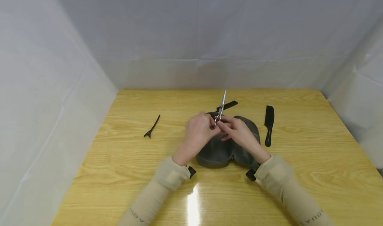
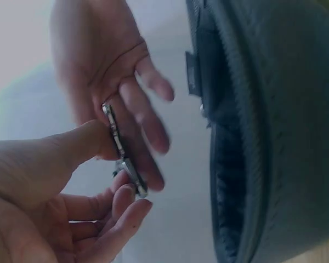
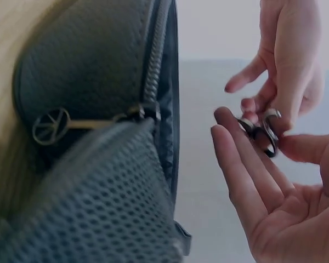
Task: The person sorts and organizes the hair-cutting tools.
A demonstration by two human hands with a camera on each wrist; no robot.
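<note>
Centrally, I see both hands above the open grey case (image 1: 218,152): my left hand (image 1: 197,132) and right hand (image 1: 239,134) pinch the scissors (image 1: 220,109) by the rings, blades pointing toward the table's (image 1: 299,172) far edge; near edge lies bare.

Two hands are in view, the left hand (image 1: 197,131) and the right hand (image 1: 239,132), meeting at the centre of one wooden table (image 1: 314,159). One pair of scissors (image 1: 220,111) sits between them, blades pointing toward 12 o'clock. One open grey zip case (image 1: 215,154) lies under the hands. One black comb (image 1: 269,124) lies at 3 o'clock of the case. One black hair clip (image 1: 152,127) lies at 9 o'clock, and one more black clip (image 1: 228,105) at 12 o'clock.
</note>
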